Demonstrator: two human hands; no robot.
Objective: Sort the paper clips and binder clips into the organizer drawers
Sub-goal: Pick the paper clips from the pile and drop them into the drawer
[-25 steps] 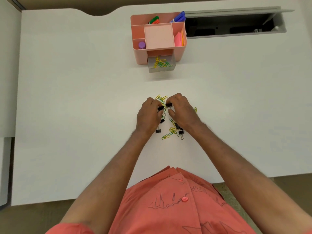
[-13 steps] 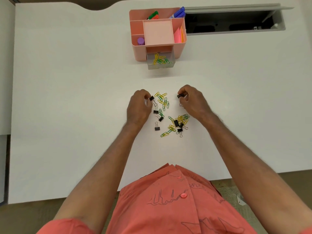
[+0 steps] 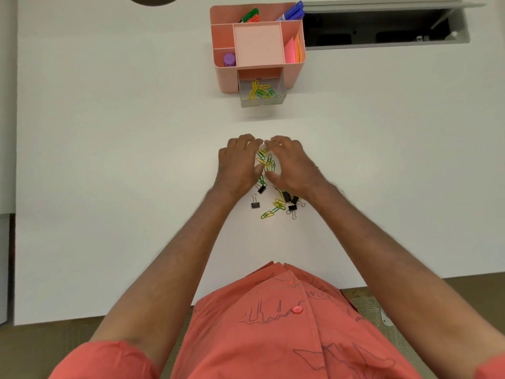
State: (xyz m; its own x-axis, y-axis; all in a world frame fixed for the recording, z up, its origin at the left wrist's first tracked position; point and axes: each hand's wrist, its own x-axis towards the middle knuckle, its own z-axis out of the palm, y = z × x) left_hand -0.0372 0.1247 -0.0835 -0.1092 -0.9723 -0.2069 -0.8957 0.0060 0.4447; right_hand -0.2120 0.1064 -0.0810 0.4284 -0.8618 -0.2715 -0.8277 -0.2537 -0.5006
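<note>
A person in a pink-red shirt (image 3: 273, 332) sits at a white table (image 3: 109, 160). Both hands are out in front, side by side, over a little heap of paper clips (image 3: 265, 160) in the middle of the table. The left hand (image 3: 237, 165) is on the left of the heap and the right hand (image 3: 292, 165) is on the right of it. The fingers of both hands are bent down like small cages, and the fingertips at the far side almost meet. The thumbs point in at the yellow and green clips between them. I cannot tell if either hand has hold of a clip, because the fingers hide what is under them. Nearer to the person, more clips lie loose on the table. One black binder clip (image 3: 255, 205) lies alone below the left hand. Another black one (image 3: 261, 189) lies just by the left thumb. A few more black binder clips (image 3: 291, 203) lie mixed with yellow and green paper clips (image 3: 273, 210) below the right hand. At the far side of the table stands a pink organizer (image 3: 226, 80). Its clear drawer (image 3: 262, 101) is pulled out, and yellow and green paper clips (image 3: 259, 91) lie inside it. On top, the organizer holds markers (image 3: 292, 13), coloured paper notes (image 3: 291, 51) and a small purple thing (image 3: 229, 59).
</note>
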